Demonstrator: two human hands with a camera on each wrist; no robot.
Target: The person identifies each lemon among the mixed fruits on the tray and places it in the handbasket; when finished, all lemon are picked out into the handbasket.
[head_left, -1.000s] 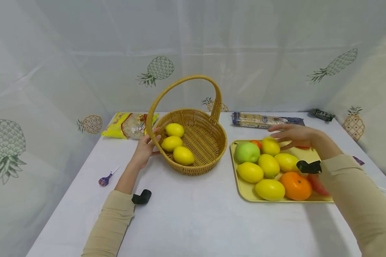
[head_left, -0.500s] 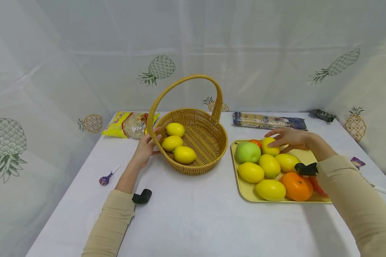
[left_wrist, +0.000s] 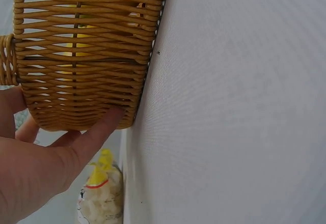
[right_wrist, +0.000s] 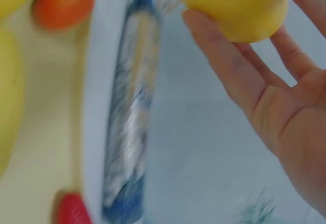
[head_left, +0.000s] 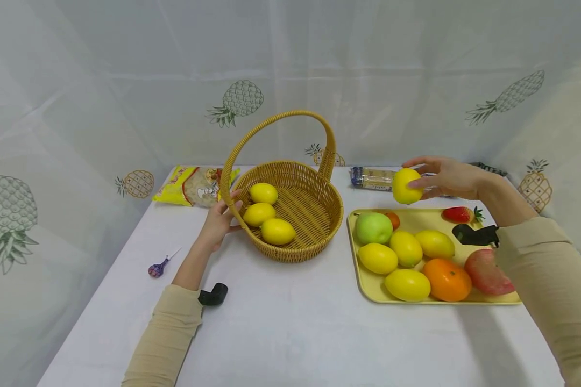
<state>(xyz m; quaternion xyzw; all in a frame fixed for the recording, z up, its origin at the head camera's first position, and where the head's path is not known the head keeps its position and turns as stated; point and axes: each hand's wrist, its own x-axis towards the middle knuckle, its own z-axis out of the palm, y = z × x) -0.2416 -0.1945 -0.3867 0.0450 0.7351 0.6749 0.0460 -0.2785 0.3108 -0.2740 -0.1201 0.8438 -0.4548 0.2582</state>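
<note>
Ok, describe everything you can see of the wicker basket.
The round golden wicker basket stands upright on the white table, its tall arched handle raised over the open top. Its woven wall shows gaps. Three yellow oval lemons lie inside, toward the left. The left hand touches its outer wall near the handle's left base.

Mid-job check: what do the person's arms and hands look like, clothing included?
The left hand and right hand are gloveless. The left sleeve and right sleeve are plain beige, wrinkled, ending short of the hands. A bent black piece juts out at the end of each sleeve. No cables show.
</note>
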